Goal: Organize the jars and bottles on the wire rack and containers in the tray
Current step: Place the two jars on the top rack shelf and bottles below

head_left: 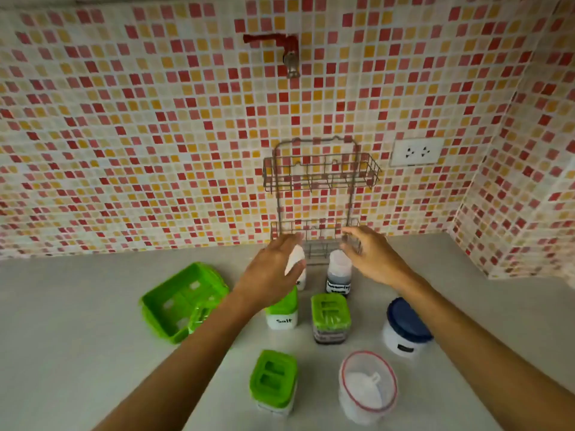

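A two-tier wire rack [320,174] hangs on the tiled wall, and its lower shelf reaches the counter. My left hand [270,272] stretches toward that lower shelf with straight fingers, passing over a white bottle [297,259] that stands just beyond its thumb side. My right hand [375,258] hovers with fingers apart above a bottle of dark contents [338,275], fingertips at the shelf wires. A green tray [183,300] lies tilted at the left. A "Salt" container [281,318] and two other green-lidded containers [330,318] [273,381] stand on the counter.
A blue-lidded white jar [404,328] and a clear red-rimmed tub [368,384] stand at the front right. A red tap [287,54] sticks out of the wall above the rack, and a socket [415,151] sits to the rack's right. A side wall closes the right end.
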Tool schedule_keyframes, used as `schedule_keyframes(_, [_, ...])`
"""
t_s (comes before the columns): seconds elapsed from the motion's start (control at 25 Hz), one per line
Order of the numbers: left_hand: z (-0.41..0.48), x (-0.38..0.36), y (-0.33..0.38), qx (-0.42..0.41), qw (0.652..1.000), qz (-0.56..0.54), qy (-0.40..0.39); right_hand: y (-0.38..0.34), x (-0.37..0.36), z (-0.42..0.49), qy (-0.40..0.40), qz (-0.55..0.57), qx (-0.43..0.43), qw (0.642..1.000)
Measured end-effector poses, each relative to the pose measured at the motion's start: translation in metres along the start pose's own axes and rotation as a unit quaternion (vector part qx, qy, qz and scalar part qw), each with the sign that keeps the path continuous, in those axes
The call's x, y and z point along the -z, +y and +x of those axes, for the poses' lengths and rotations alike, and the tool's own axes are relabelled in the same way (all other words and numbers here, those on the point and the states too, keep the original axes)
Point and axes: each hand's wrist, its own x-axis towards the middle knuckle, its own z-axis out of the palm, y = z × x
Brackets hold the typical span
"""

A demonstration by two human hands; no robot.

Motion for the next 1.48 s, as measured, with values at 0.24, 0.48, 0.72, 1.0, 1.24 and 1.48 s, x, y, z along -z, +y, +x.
schedule_keyframes(0.24, [-0.037,-0.100,0.014,-0.019,0.991,0.013,-0.129,0.068,-0.024,-0.062,-0.017,-0.123,-0.117,0.985])
schedule_keyframes(0.48, [-0.053,-0.135,0.008,-0.002,0.985,0.055,-0.165,0.105,-0.033,-0.095,-0.120,-0.203,-0.162,0.958])
schedule_keyframes(0.72, [-0.055,-0.133,0.006,-0.002,0.985,0.092,-0.142,0.096,-0.015,-0.079,-0.105,-0.176,-0.155,0.966])
schedule_keyframes(1.0, [-0.025,-0.086,-0.001,0.021,0.998,0.003,-0.052,0.012,0.040,-0.001,0.040,-0.111,0.026,0.993])
schedule_keyframes(1.24, [0.052,0.002,-0.039,0.067,0.992,0.014,0.107,-0.057,0.060,0.084,0.071,-0.063,0.142,0.985])
schedule_keyframes(1.48, [0.086,0.019,-0.068,0.119,0.991,0.037,0.046,-0.107,0.048,0.155,0.080,0.040,0.187,0.978])
